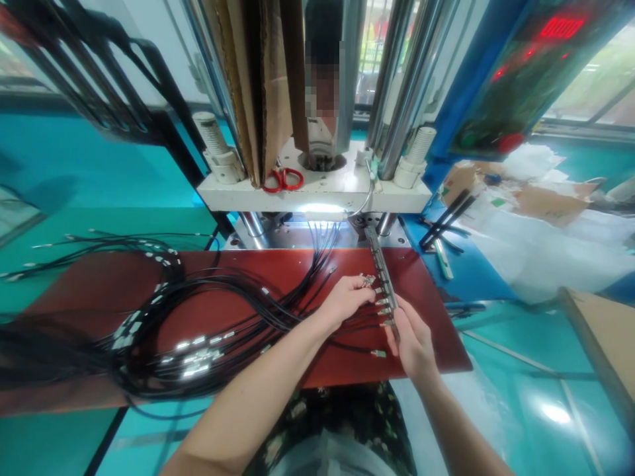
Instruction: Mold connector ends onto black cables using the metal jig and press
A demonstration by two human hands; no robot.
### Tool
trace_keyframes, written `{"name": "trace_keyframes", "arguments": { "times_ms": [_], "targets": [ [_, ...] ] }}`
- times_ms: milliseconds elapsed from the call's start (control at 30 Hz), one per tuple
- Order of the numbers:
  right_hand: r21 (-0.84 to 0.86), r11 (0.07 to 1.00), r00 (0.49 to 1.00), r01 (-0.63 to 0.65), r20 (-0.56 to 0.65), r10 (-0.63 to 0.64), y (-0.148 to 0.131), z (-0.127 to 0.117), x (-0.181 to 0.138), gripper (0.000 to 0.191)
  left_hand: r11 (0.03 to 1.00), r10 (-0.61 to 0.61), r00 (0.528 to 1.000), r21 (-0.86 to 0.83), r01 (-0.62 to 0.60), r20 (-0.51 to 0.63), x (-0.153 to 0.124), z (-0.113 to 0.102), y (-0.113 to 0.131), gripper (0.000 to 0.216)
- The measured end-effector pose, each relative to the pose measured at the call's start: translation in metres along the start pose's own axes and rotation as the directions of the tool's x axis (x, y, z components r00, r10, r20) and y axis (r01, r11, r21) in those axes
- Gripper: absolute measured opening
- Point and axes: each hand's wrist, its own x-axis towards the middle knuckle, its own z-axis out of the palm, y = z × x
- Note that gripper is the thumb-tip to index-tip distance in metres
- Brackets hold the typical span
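The fingers of your right hand (413,338) grip the near end of a long, narrow grey metal bar (381,264) slanting across the red-brown desk's (427,299) far edge, towards its right corner; those of your left hand (346,299) pinch a small silvery metal connector (368,281) beside it. You seem to be fitting cable ends along the bar, so the next move calls for squaring that connector up.

Metal bar (380,259) in right grip (411,336), connector (368,281) in left grip (348,297), cables (280,320) on red board (436,337)
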Motion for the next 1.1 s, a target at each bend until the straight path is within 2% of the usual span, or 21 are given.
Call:
{"name": "trace_keyframes", "arguments": {
  "times_ms": [267,367,500,600,700,767,800,933,1100],
  "targets": [
    [-0.066,0.998,0.998,0.004,0.056,0.000,0.009,-0.004,0.004,0.045,1.000,0.003,1.000,-0.020,-0.003,0.025,0.000,-0.002,0.000,0.011],
    [-0.193,0.980,0.997,0.052,0.065,-0.040,0.013,-0.003,0.003,0.043,0.999,0.026,0.999,-0.041,-0.024,0.048,0.000,-0.006,-0.003,0.011],
    [-0.359,0.917,0.984,0.172,0.112,-0.140,0.014,-0.001,0.003,0.043,0.991,0.129,0.987,-0.053,-0.124,0.097,-0.003,-0.010,-0.010,0.014],
    [-0.267,0.958,0.993,0.103,0.086,-0.082,0.014,-0.001,0.003,0.043,0.986,0.168,0.980,-0.026,-0.166,0.110,-0.005,-0.011,-0.010,0.019],
    [-0.072,0.997,1.000,-0.007,0.028,0.009,0.012,0.000,0.002,0.044,0.988,0.146,0.988,-0.049,-0.148,-0.050,-0.004,-0.012,-0.007,0.021],
    [0.016,1.000,1.000,-0.018,-0.012,0.018,0.009,0.000,0.001,0.046,0.991,0.104,0.983,-0.071,-0.116,-0.148,-0.001,-0.013,-0.006,0.022],
    [0.038,0.999,1.000,-0.010,-0.022,0.011,0.007,0.001,0.000,0.046,0.992,0.105,0.982,-0.051,-0.114,-0.157,0.000,-0.014,-0.006,0.022],
    [0.055,0.998,1.000,-0.011,-0.015,0.011,0.002,0.002,-0.001,0.046,0.969,0.223,0.972,0.127,-0.213,-0.067,0.006,-0.013,-0.012,0.025],
    [0.056,0.997,0.999,-0.053,0.007,0.053,0.006,0.000,0.001,0.048,0.970,0.230,0.969,0.107,-0.220,-0.094,0.011,-0.013,-0.016,0.020]
  ]
}}
